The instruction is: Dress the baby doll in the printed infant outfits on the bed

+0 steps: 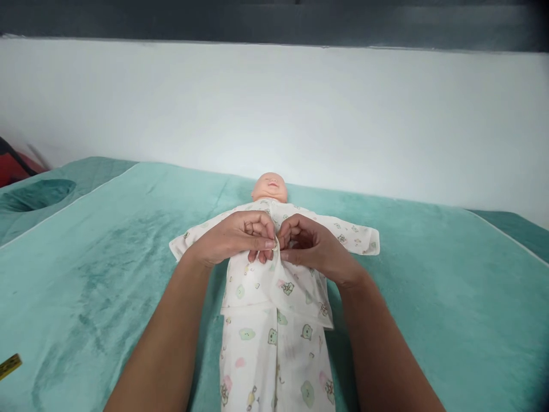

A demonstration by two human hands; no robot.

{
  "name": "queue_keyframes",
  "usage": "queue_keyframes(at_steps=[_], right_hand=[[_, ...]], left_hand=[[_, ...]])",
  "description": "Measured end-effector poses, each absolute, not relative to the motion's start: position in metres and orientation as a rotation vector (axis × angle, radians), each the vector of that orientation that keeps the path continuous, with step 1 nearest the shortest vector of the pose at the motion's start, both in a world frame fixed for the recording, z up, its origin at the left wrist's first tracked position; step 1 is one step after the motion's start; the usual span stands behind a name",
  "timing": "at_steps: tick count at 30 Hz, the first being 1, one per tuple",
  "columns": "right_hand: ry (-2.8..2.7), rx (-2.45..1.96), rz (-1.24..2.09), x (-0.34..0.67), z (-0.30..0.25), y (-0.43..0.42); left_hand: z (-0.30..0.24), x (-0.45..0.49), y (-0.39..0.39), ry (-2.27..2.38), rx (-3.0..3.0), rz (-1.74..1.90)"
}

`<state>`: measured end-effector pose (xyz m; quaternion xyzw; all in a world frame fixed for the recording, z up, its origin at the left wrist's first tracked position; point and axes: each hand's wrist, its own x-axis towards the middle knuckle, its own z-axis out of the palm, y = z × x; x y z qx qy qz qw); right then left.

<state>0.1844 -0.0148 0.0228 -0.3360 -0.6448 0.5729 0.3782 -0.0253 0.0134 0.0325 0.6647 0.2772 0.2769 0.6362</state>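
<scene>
A baby doll (269, 187) lies on its back, its head toward the wall. It wears a white printed baby shirt (257, 289) with both sleeves spread out sideways, and matching printed trousers (300, 360) below. At the middle of the chest, my left hand (249, 234) pinches the shirt's front edge between thumb and fingers. Facing it, my right hand (306, 243) also pinches the shirt front, just to the right. The cloth is lifted and bunched between the two hands. Whatever fastener may be there is hidden by my fingertips.
A green plush cover (429, 297) lies under the doll, with a round hollow (38, 194) at its far left. A white wall (274, 109) rises behind. A yellow strip (9, 366) lies at the left edge, and a red object (15, 166) stands at the back left.
</scene>
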Motion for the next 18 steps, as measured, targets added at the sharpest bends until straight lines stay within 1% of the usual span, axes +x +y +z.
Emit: queue_keyframes(at_steps=[8,18], right_hand=[[-1.775,-0.959,1.265,0.1779,0.023,-0.0171],[-1.831,-0.985,1.285,0.1784,0.0235,-0.0162]], left_hand=[[0.0328,-0.0263,0.0144,0.649,1.524,0.589],[0.0388,-0.0233,0.0076,0.709,1.57,0.571]])
